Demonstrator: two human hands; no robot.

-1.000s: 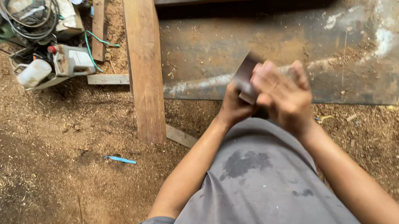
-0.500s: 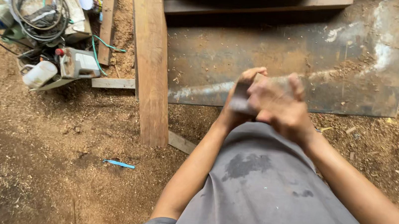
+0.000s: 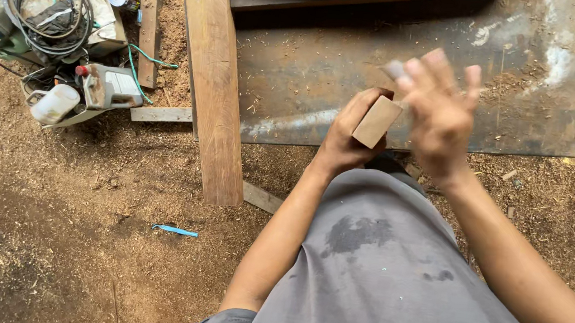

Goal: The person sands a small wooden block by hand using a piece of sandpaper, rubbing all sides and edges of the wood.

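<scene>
the left hand (image 3: 348, 136) grips a small wooden block (image 3: 377, 121), fingers wrapped around its lower part, holding it up in front of the body above the near edge of a dusty metal sheet (image 3: 327, 65). the right hand (image 3: 437, 114) is just beside the block's upper end, fingers extended and slightly spread, blurred; a small pale item shows at its fingertips, too blurred to identify, and whether it is pinched cannot be determined.

edges and clearance: a long wooden plank (image 3: 214, 81) runs from the top edge of the view toward the person, lying along the sheet's left edge. its near end stops left of the left forearm. a short wood strip (image 3: 159, 114) lies crosswise at the plank's left side. open ground lies left of the left forearm, holding only a small blue item (image 3: 175, 230).

surface and room: the floor is covered in sawdust (image 3: 63, 230). at upper left, well apart from the hands, a pile holds a coiled cable (image 3: 49, 8), a white container (image 3: 54, 105) and a hand power tool (image 3: 108, 87).
</scene>
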